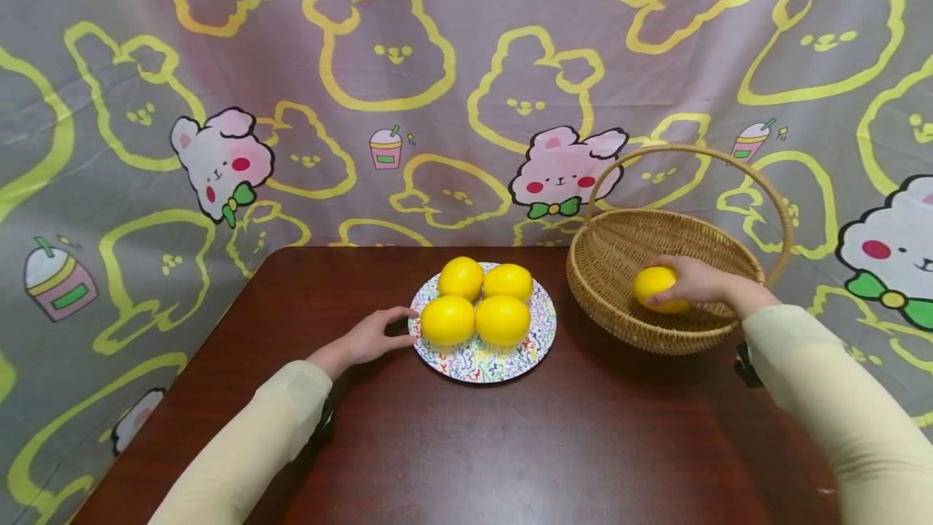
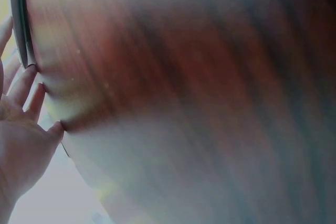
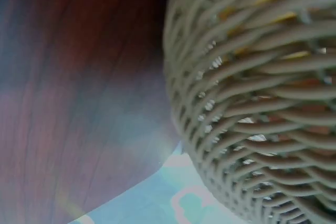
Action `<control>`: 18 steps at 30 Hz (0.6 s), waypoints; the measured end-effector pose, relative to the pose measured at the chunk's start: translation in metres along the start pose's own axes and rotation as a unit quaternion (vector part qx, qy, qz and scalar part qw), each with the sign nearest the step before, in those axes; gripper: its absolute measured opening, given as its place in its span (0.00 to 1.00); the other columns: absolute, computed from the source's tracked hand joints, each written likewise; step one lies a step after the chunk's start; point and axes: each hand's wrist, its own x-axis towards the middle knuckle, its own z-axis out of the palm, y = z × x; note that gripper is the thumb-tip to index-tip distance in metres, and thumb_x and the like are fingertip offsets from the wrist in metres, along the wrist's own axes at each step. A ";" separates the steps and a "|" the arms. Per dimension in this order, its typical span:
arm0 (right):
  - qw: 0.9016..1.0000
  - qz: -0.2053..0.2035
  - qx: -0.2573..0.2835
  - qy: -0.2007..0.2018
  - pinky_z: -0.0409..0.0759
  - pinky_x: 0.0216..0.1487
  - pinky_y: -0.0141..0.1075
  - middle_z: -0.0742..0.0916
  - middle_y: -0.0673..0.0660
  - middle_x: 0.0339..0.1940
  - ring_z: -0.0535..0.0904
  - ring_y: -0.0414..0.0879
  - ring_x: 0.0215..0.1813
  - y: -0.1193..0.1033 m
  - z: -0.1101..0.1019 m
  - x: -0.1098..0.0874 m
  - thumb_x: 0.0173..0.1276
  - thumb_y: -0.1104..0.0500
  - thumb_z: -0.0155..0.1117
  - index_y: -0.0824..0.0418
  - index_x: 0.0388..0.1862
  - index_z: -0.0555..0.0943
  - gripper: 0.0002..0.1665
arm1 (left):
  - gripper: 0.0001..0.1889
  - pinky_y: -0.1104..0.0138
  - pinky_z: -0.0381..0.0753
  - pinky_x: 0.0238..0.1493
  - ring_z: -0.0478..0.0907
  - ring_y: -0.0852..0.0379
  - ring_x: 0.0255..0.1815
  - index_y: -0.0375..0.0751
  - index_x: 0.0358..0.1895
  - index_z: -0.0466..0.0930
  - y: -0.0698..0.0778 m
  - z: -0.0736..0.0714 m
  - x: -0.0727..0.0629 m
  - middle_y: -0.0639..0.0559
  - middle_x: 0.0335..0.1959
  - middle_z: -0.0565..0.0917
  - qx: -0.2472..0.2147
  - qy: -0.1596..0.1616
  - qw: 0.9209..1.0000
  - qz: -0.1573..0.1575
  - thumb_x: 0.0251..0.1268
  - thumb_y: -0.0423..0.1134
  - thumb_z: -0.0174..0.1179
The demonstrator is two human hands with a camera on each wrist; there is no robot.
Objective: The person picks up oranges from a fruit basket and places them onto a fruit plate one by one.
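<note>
Several yellow lemons [image 1: 503, 320] sit close together on a round plate [image 1: 477, 367] with a multicoloured squiggle pattern. My left hand [image 1: 373, 336] is at the plate's left rim, fingers and thumb spread apart, the fingertips right at the edge. In the left wrist view, the left hand [image 2: 23, 124] shows beside the plate's dark edge [image 2: 20, 24]. On the right, my right hand [image 1: 692, 280] reaches into a wicker basket [image 1: 612, 241] and grips a yellow lemon [image 1: 652, 286] from above. The right wrist view shows the basket's woven side [image 3: 252, 87], with yellow showing through gaps; the hand is hidden there.
A tall arched handle [image 1: 783, 225] rises over the basket, which stands at the right of the dark reddish-brown table [image 1: 510, 452]. Behind the table hangs a grey-pink curtain [image 1: 466, 209] printed with cartoon rabbits.
</note>
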 end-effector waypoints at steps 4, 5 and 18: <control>1.000 -0.004 0.002 0.025 0.72 0.35 0.40 0.81 0.64 0.45 0.75 0.51 0.38 -0.005 -0.006 0.001 0.57 0.48 0.75 0.72 0.64 0.69 0.44 | 0.29 0.47 0.60 0.68 0.64 0.43 0.68 0.44 0.65 0.72 0.001 0.000 -0.001 0.44 0.65 0.73 -0.004 0.001 1.000 0.000 0.63 0.50 0.65; 1.000 -0.006 0.003 0.031 0.73 0.35 0.40 0.81 0.64 0.45 0.75 0.51 0.38 -0.006 -0.007 0.001 0.57 0.48 0.75 0.72 0.64 0.69 0.44 | 0.29 0.48 0.60 0.68 0.64 0.44 0.68 0.45 0.65 0.72 0.001 0.000 -0.001 0.44 0.66 0.73 -0.005 0.001 1.000 -0.003 0.63 0.49 0.65; 0.997 -0.022 -0.001 0.076 0.73 0.37 0.42 0.81 0.63 0.48 0.75 0.52 0.39 -0.028 -0.026 -0.007 0.58 0.46 0.74 0.68 0.65 0.69 0.44 | 0.29 0.48 0.60 0.68 0.64 0.44 0.68 0.45 0.65 0.72 -0.002 0.001 0.002 0.45 0.66 0.72 0.000 0.000 1.000 -0.003 0.63 0.50 0.65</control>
